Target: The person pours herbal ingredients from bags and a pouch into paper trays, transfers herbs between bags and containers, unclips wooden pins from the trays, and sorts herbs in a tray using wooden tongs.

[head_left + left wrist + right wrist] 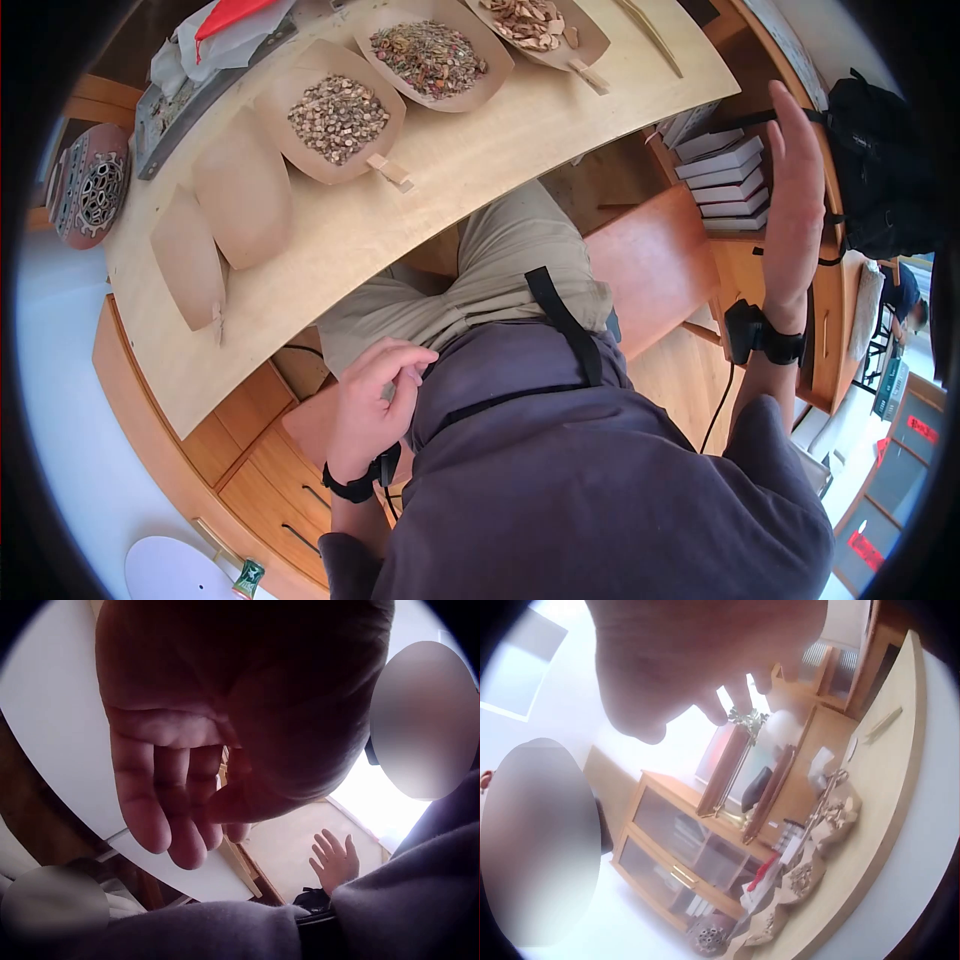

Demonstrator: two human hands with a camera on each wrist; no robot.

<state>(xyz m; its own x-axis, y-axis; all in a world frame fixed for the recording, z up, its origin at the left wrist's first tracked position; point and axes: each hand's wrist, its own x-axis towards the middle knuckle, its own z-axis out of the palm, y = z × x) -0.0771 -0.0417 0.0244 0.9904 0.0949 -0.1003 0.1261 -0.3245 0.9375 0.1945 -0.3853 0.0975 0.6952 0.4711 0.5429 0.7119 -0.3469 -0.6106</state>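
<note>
The left hand (pixel 375 400) hangs beside the person's waist, its fingers loosely curled and holding nothing. In the left wrist view its palm and bent fingers (pixel 172 795) fill the upper middle. On the other side, the right hand (pixel 797 200) is raised with straight fingers, off the table and touching nothing. On the table lie three brown trays: one of chopped pale-brown pieces (pixel 338 118), one of mixed dried herbs (pixel 430 58), and one of dried slices (pixel 528 22). Two brown trays without contents, a wide one (pixel 240 190) and a narrow one (pixel 185 255), lie at the table's left.
The pale wooden table (pixel 500 160) curves in front of the person. Wooden tongs (pixel 655 40) lie near its right end. A patterned pot (pixel 92 187) stands beyond its left end. White boxes (pixel 728 180) fill a shelf at right, near a black backpack (pixel 880 165).
</note>
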